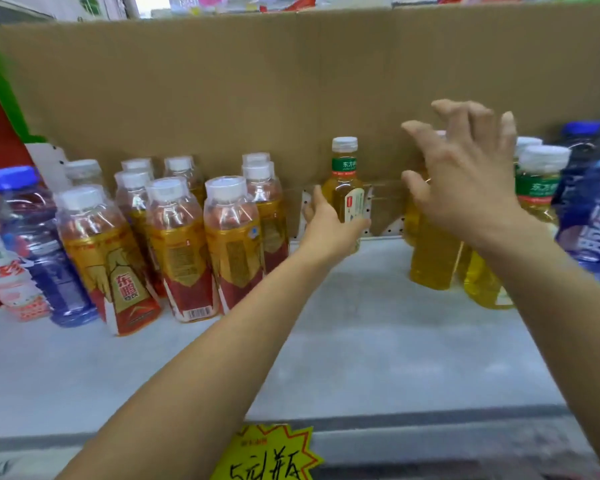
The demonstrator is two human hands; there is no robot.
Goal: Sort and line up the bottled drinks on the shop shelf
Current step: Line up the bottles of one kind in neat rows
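Two hands over the shelf (378,341), both at its back row.

Left hand (329,225): wrapped round the lower body of one green-label bottle (344,181), fingers (311,202) on the left flank, thumb on the right flank, grip narrow. Bottle upright, white cap on top, just in front of the cardboard sheet (222,98) at the shelf's back. Base hidden by the hand (standing or lifted: cannot tell). Clear gap to the groups on either side.

Right hand (465,181): holding nothing, fingers spread wide and slightly hooked, tips blurred, raised in front of the cardboard sheet. Below and behind these fingers: yellow bottles (430,261), upright, same green label and white caps, clustered close together; count not readable behind the hand.

Left of the left-hand fingers: red-and-gold bottles (174,244), white caps, upright, packed in loose rows, near the gripped bottle but apart from it. Further left, just beside that group: purple bottle (42,244) with blue cap.

Right of the right-hand fingers, at the frame edge: blue bottles (593,202), just beside the yellow bottles.

Below both forearms, at the shelf's front edge: yellow price tag (271,455), handwritten.
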